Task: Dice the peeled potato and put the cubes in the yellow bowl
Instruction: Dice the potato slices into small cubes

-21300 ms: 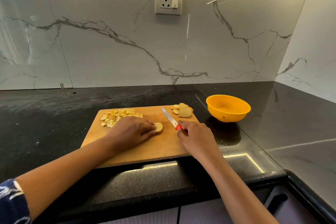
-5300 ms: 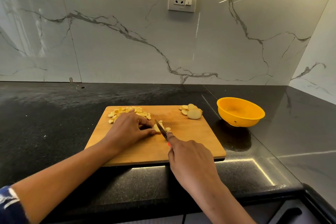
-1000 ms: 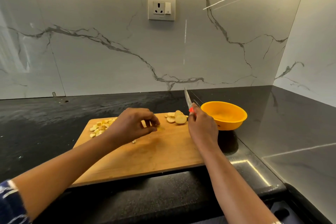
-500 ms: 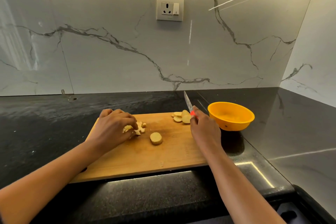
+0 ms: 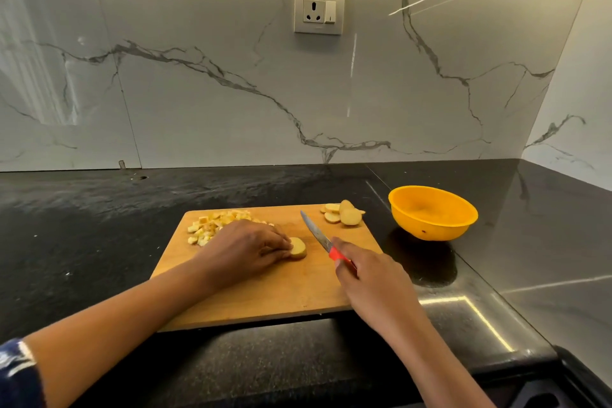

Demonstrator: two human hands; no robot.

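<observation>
In the head view, the left hand [image 5: 246,250] lay curled over a single round potato slice [image 5: 297,247] near the middle of the wooden cutting board [image 5: 265,301], its fingertips [image 5: 285,243] pinching the slice's near edge and pressing it flat. The right hand [image 5: 371,278] was closed around the red handle of a knife [image 5: 319,237], the blade raised off the board and angled away toward the far side, just beside the slice but not touching it. A heap of finished cubes [image 5: 215,223] sat at the board's far left corner, partly behind the left hand, and a few more uncut slices [image 5: 342,216] waited at the far right corner. The yellow bowl [image 5: 432,212] stood on the dark counter [image 5: 82,225] to the right of the board and looked empty.

The main risk seemed to be the fingertips: they sat right at the rim of a small, thin slice, so a cut brought down close to them could nick a finger. The slice might also skid on the board if the hold loosened. Later, scraping the cubes across toward the bowl could scatter some onto the counter, since the bowl stood apart from the board
</observation>
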